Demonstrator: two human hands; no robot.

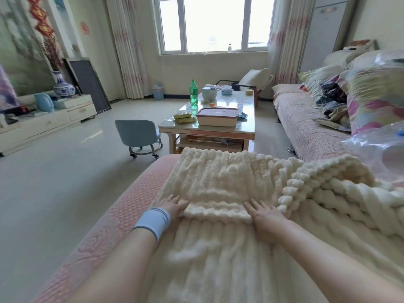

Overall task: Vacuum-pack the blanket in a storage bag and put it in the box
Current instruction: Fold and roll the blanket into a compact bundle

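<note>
**Folding the blanket, bag not yet in use**

The cream blanket (218, 184) lies spread over the pink sofa (122, 215), its right side bunched in loose rolls. A narrow fold (218, 212) has been turned over across the middle. The left hand (175, 206) lies at the left end of that fold and the right hand (266, 215) at the right end. Both are flat with fingers straight and slightly spread, resting on the pile and gripping nothing.

This looks like the early folding step: the blanket is much too wide and loose to pack. The next move probably calls for turning the fold over again evenly, then gathering in the bunched right side. A clear plastic bag (380, 149) lies near, at the right on the sofa. I cannot tell which box is meant.
</note>
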